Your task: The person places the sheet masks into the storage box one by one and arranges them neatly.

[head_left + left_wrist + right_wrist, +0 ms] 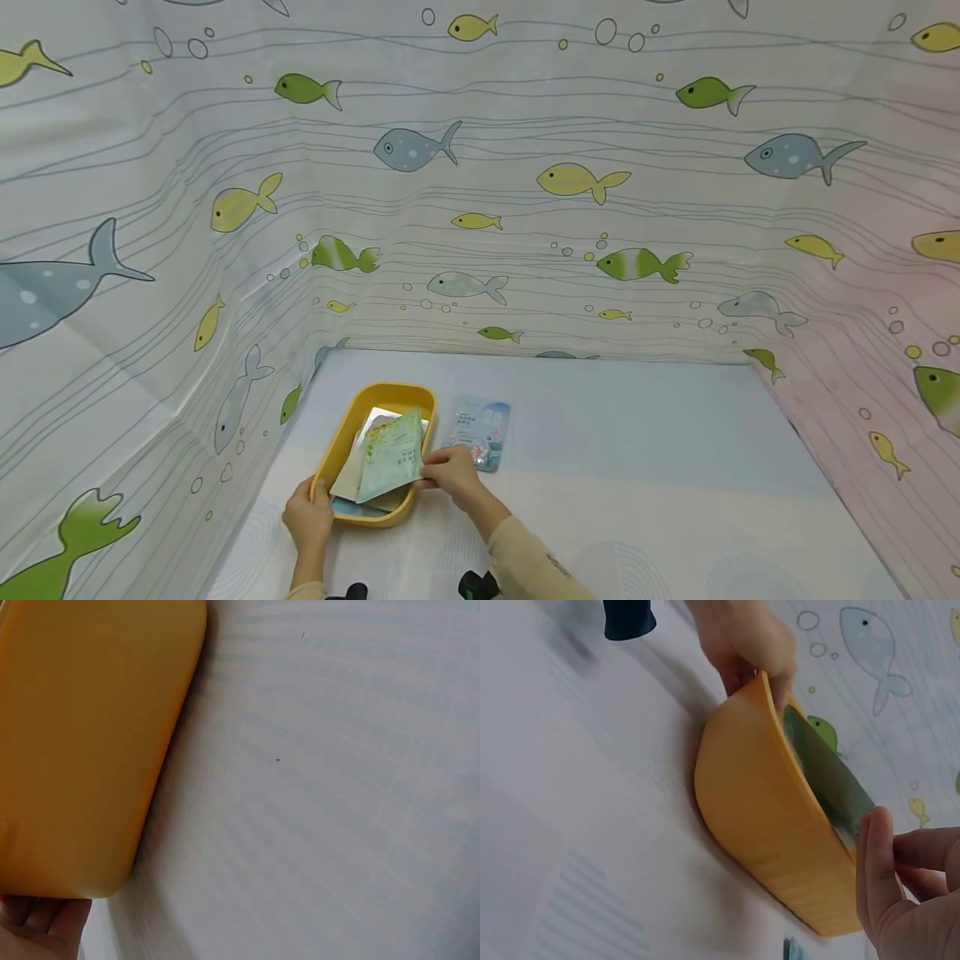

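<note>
A yellow plastic bin (322, 468) stands at the left of the table, holding several flat packets. My left hand (308, 510) grips the bin's rim at its near left side; in the right wrist view the thumb hooks over that rim. With thumb and fingers, my right hand (454, 475) pinches the lower right corner of a light green sachet (393, 457), which lies tilted over the other packets. Beneath it show a white packet (348, 477) and a blue packet (358, 508). In the left wrist view, the bin's outer wall (90, 750) hides most of the left hand.
A blue sachet with pink flowers (491, 425) lies on the table (637, 450) just right of the bin. Fish-printed sheeting (555, 250) surrounds the table at the back and sides. Dark objects (478, 585) show at the near edge.
</note>
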`<act>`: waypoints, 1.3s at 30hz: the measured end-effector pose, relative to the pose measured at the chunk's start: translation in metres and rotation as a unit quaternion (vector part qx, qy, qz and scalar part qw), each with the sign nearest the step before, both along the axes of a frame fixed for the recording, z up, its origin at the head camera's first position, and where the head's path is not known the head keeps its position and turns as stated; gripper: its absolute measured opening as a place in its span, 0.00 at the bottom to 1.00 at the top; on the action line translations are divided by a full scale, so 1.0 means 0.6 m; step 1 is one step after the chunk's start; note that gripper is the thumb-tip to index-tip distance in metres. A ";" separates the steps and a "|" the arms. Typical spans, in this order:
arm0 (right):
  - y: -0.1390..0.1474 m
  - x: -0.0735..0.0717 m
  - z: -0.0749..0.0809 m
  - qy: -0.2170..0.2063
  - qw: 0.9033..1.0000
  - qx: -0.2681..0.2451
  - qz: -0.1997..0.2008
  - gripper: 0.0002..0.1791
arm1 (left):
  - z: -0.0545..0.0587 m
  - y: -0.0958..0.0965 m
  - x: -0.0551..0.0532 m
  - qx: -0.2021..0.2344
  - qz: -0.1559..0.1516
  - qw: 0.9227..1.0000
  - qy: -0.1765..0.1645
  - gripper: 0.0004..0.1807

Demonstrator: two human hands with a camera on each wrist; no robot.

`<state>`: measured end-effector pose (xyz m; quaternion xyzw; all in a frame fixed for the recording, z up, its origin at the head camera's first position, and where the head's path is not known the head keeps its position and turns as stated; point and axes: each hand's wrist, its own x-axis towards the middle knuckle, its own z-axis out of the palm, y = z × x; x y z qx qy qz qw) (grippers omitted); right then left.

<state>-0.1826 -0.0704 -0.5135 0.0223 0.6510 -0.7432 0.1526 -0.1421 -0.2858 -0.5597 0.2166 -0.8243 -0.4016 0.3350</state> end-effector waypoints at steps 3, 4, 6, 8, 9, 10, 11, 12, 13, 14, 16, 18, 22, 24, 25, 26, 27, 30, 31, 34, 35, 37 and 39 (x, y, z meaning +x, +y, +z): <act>-0.007 0.000 -0.003 -0.003 1.000 -0.001 -0.014 0.09 | 0.000 0.001 0.000 -0.003 0.002 1.000 0.001 0.11; -0.008 0.000 -0.004 -0.005 1.000 -0.002 -0.017 0.09 | 0.000 0.001 0.000 -0.004 0.002 1.000 0.000 0.11; -0.011 0.000 -0.007 -0.008 1.000 -0.007 -0.021 0.09 | 0.001 0.001 0.000 -0.005 0.002 1.000 -0.003 0.11; -0.013 0.001 -0.009 -0.013 1.000 -0.009 -0.017 0.09 | 0.002 0.001 0.000 -0.004 0.003 1.000 -0.008 0.11; -0.014 0.001 -0.009 -0.020 1.000 -0.012 -0.015 0.10 | 0.003 0.001 0.001 -0.004 0.003 1.000 -0.010 0.11; -0.015 0.001 -0.010 -0.025 1.000 -0.013 -0.012 0.10 | 0.004 0.001 0.001 -0.003 0.003 1.000 -0.012 0.11; -0.016 0.001 -0.012 -0.030 0.999 -0.016 -0.012 0.10 | 0.004 0.000 0.001 -0.002 0.002 1.000 -0.013 0.11; -0.018 0.001 -0.013 -0.032 0.999 -0.017 -0.010 0.09 | 0.004 0.000 0.002 -0.003 0.002 1.000 -0.013 0.11; -0.020 0.002 -0.013 -0.035 0.999 -0.017 -0.010 0.09 | 0.004 0.000 0.002 -0.003 0.003 1.000 -0.013 0.11; -0.021 0.002 -0.014 -0.038 0.999 -0.019 -0.012 0.09 | 0.004 0.000 0.002 -0.003 0.003 1.000 -0.012 0.11; -0.024 0.002 -0.015 -0.036 0.999 -0.017 -0.018 0.09 | 0.003 0.001 0.001 -0.004 0.002 1.000 -0.009 0.11; -0.026 0.003 -0.014 -0.031 0.999 -0.010 -0.022 0.09 | 0.002 0.001 0.001 -0.005 0.002 1.000 -0.003 0.10; -0.029 0.007 -0.011 -0.018 0.999 0.005 -0.025 0.07 | 0.001 0.002 0.000 -0.002 0.003 1.000 0.001 0.11; -0.029 0.008 -0.010 -0.013 1.000 0.009 -0.024 0.06 | 0.002 0.003 0.000 0.001 0.002 1.000 -0.004 0.11; -0.029 0.010 -0.009 -0.009 1.000 0.012 -0.024 0.06 | 0.002 0.002 0.000 0.003 0.002 1.000 -0.008 0.11; -0.029 0.011 -0.008 -0.005 1.000 0.016 -0.024 0.06 | 0.002 0.002 0.000 0.005 0.001 1.000 -0.011 0.11; -0.029 0.012 -0.007 -0.003 1.000 0.020 -0.024 0.06 | 0.003 0.002 -0.001 0.007 0.001 1.000 -0.014 0.11; -0.029 0.015 -0.003 0.012 0.999 0.032 -0.024 0.08 | 0.003 0.001 -0.002 0.016 0.001 1.000 -0.018 0.12; -0.029 0.016 -0.001 0.017 0.999 0.037 -0.025 0.08 | 0.003 0.001 -0.002 0.020 0.001 1.000 -0.018 0.12; -0.030 0.018 0.003 0.027 0.998 0.046 -0.030 0.09 | 0.005 0.001 -0.003 0.031 -0.001 0.999 -0.024 0.12; -0.030 0.019 0.002 0.030 0.998 0.049 -0.032 0.09 | 0.006 0.001 -0.003 0.033 -0.001 0.999 -0.027 0.13; -0.029 0.020 0.000 0.034 0.998 0.052 -0.033 0.08 | 0.007 0.002 -0.001 0.035 -0.001 0.999 -0.032 0.13; -0.026 0.020 -0.005 0.042 0.997 0.059 -0.032 0.07 | 0.008 0.002 0.000 0.033 0.000 0.999 -0.034 0.13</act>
